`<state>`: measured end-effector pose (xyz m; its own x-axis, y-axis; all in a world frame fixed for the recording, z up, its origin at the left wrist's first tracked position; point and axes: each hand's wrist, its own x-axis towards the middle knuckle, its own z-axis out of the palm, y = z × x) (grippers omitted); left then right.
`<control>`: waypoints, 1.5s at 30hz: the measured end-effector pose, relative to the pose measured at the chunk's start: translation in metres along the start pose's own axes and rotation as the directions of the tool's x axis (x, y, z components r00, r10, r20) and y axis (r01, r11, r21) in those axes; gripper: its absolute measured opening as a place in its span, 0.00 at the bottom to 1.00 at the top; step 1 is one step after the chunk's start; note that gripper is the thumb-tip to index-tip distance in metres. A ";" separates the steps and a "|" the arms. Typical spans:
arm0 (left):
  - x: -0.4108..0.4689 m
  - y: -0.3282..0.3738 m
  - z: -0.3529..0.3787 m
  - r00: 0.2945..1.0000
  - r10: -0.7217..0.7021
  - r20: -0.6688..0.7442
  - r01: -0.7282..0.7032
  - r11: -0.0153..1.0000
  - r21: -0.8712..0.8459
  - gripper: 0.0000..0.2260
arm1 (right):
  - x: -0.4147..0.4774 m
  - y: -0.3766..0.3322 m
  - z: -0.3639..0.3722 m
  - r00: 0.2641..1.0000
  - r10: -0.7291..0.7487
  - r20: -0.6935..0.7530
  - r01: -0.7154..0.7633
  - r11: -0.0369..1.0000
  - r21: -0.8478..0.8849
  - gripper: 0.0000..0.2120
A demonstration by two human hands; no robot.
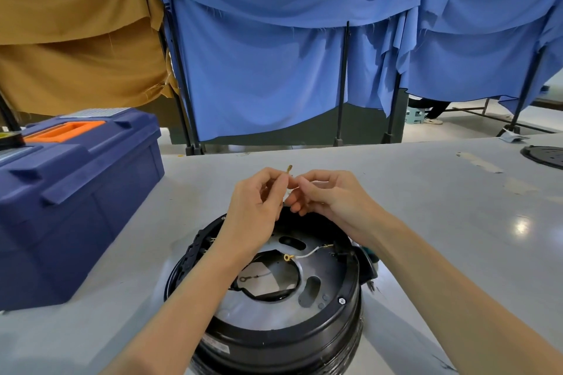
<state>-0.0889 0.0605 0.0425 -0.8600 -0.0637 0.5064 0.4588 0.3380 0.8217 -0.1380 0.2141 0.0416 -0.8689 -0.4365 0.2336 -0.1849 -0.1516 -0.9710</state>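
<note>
both hands, left hand (257, 204) and right hand (329, 196), pinch a brass terminal (289, 168) just above the opened cooker base (350, 292).

Workshop/assembly hall: grey tabletop (396, 192) w/ blue toolbox (76, 192) at left edge, opened appliance base (274, 298), cloth-draped partition frames (274, 70) behind.

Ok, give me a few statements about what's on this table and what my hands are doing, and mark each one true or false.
1. The left hand and right hand hold a brass-tipped wire above the black appliance. True.
2. The toolbox sits left of the appliance. True.
3. The toolbox lid stands open. False: it is closed.
4. The right hand grips the white wire inside the appliance. False: that wire lies untouched.
</note>
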 end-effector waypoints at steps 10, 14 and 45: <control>-0.010 0.004 -0.007 0.933 -0.043 0.358 0.051 0.999 -0.013 0.03 | -0.001 0.006 0.008 0.984 -0.016 -0.180 -0.001 0.995 -0.095 0.12; -0.017 0.017 -0.013 0.858 -0.086 0.506 0.105 0.994 -0.009 0.05 | -0.001 0.007 0.008 0.986 -0.003 -0.164 -0.011 0.996 -0.085 0.11; -0.025 0.003 0.004 0.828 -0.223 0.514 -0.015 0.908 0.418 0.03 | -0.003 0.005 0.008 0.989 -0.007 -0.145 -0.007 0.996 -0.094 0.12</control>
<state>-0.0671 0.0665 0.0309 -0.9295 0.3546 0.1015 0.3359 0.7003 0.6298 -0.1326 0.2080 0.0365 -0.9249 -0.3025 0.2304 -0.2212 -0.0648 -0.9731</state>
